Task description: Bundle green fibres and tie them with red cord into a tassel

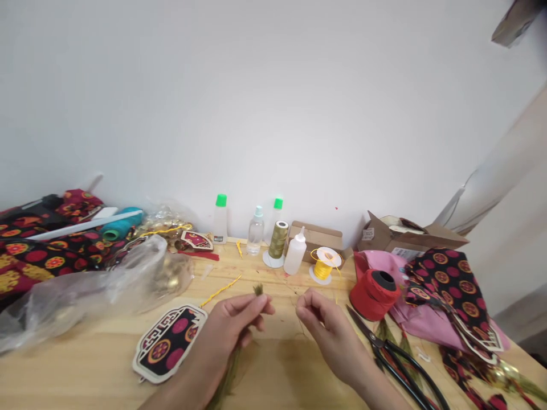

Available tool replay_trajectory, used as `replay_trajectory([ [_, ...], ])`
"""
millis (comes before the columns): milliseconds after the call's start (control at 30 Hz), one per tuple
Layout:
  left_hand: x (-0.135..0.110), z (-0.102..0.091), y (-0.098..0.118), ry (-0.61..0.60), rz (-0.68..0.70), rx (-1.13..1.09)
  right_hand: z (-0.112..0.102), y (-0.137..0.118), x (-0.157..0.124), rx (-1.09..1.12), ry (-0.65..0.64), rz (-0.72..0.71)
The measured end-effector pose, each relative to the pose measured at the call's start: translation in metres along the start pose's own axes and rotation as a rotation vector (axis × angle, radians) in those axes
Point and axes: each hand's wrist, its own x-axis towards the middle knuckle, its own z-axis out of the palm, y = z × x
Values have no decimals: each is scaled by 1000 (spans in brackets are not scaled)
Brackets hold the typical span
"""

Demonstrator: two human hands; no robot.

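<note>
My left hand [234, 320] pinches a bundle of olive-green threads [228, 373]. The cut end pokes up above the thumb, and the loose strands hang down below the palm. Across from it, my right hand [329, 327] is closed in a pinch; a fine thread seems to run from its fingertips, too thin to make out clearly. Left of my left wrist lies a flat pendant [168, 344] of dark patterned cloth in a pale frame, with a twisted yellow cord [220, 289] at its top. Black-handled scissors [395, 359] lie beside my right forearm.
Behind the hands stand a spool of olive thread [278, 239], a white squeeze bottle [294, 254], a yellow cord spool [322, 269] and clear bottles. A red thread cone [375, 296] and patterned cloth [448, 285] lie right. Plastic bags [98, 285] and fabric cover the left.
</note>
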Motion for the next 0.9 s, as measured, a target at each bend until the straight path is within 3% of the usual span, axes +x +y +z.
replay_trajectory([
  [133,-4,11,-9,-17,-27,47,15,-1,0,142,69,78],
  [367,-10,21,-6,-52,20,-17,30,6,-4,63,114,71],
  [733,-8,20,-13,-62,13,-96,29,-5,-5,-185,162,55],
  [900,-6,16,-19,-86,-1,-186,30,-6,-7,-169,143,-45],
])
